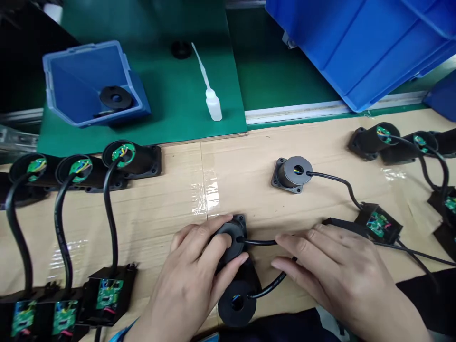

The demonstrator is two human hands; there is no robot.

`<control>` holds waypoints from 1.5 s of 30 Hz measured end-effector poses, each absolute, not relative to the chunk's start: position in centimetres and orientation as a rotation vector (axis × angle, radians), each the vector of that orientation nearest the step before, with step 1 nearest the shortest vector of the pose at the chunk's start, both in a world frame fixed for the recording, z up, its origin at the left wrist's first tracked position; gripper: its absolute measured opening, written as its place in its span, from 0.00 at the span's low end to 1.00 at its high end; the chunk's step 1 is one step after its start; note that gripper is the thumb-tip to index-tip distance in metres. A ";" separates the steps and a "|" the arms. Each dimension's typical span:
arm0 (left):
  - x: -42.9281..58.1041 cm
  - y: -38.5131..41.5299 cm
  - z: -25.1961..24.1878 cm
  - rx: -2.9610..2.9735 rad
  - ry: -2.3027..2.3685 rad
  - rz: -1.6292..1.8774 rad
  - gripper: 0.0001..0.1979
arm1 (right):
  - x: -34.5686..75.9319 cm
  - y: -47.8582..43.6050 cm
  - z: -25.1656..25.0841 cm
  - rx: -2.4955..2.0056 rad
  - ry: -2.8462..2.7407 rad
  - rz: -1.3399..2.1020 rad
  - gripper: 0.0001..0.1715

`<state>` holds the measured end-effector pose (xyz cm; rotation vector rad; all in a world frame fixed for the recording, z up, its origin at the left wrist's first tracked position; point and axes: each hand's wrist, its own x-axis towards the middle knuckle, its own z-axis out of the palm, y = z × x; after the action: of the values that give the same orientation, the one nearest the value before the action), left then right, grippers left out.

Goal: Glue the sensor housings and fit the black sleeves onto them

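In the head view, my left hand [194,270] is wrapped round a black cylindrical housing with a disc-shaped cap [233,240]. Its index fingertip presses on the cap's middle and the thumb lies along the near side. A black cable [261,242] leaves the cap and runs under my right hand [335,270], whose fingers are curled over it. The thumb sits slightly apart below. Just nearer to me lies a second capped housing [237,304], its cable [274,284] rising towards the right hand. Part of a black box [338,222] shows behind the right knuckles.
Another capped housing [294,173] stands on the cardboard [178,190], cabled to a box with a circuit board [379,225]. Uncapped housings [131,159] line the left; more [377,140] sit right. Behind are a blue bin [96,83], a white dropper bottle [213,105] and a large blue crate [356,47].
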<state>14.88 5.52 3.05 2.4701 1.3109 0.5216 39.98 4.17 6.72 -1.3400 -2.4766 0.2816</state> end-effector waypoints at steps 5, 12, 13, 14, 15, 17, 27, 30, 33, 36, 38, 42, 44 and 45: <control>14.9 5.3 3.0 2.445 1.315 0.478 0.05 | 39.9 4.7 5.3 -1.272 -2.390 0.317 0.09; 14.2 5.1 2.9 2.408 1.312 0.479 0.07 | 40.3 4.8 4.9 -1.252 -2.337 0.406 0.11; 13.9 4.7 2.9 2.371 1.287 0.522 0.11 | 40.4 4.9 5.0 -1.249 -2.324 0.434 0.13; 13.6 4.2 2.8 2.330 1.265 0.586 0.18 | 40.6 4.9 5.1 -1.250 -2.305 0.462 0.15; 13.4 3.6 2.7 2.294 1.258 0.652 0.28 | 40.9 4.8 5.3 -1.249 -2.289 0.492 0.17; 13.3 2.0 2.4 2.286 1.286 0.697 0.47 | 41.3 4.6 5.7 -1.251 -2.301 0.548 0.19; 13.1 2.2 0.1 2.432 1.286 0.325 0.43 | 43.7 1.1 4.8 -1.455 -2.485 0.420 0.27; 12.8 5.0 0.4 2.491 1.235 0.289 0.42 | 45.5 0.8 4.8 -1.490 -2.358 0.286 0.30; 13.0 6.9 1.0 2.556 1.197 0.274 0.42 | 46.0 2.7 5.3 -1.545 -2.234 0.099 0.24; 13.5 7.5 1.2 2.622 1.184 0.312 0.43 | 44.7 6.7 5.6 -1.617 -2.271 0.007 0.25; 13.6 7.5 0.8 2.631 1.192 0.300 0.46 | 43.6 9.5 5.2 -1.689 -2.449 0.033 0.34; 13.5 8.0 -0.5 2.613 1.191 0.306 0.51 | 43.3 13.2 3.8 -1.853 -2.483 0.035 0.36; 13.8 8.8 -0.8 2.632 1.140 0.322 0.52 | 44.4 14.1 3.7 -1.939 -2.402 -0.036 0.33; 14.0 9.3 -0.8 2.644 1.103 0.312 0.52 | 45.2 14.4 4.0 -1.978 -2.358 -0.074 0.30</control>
<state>14.04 9.33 -0.78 2.6441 1.1029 0.3125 45.21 14.35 3.95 -1.9785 -2.3580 -0.0735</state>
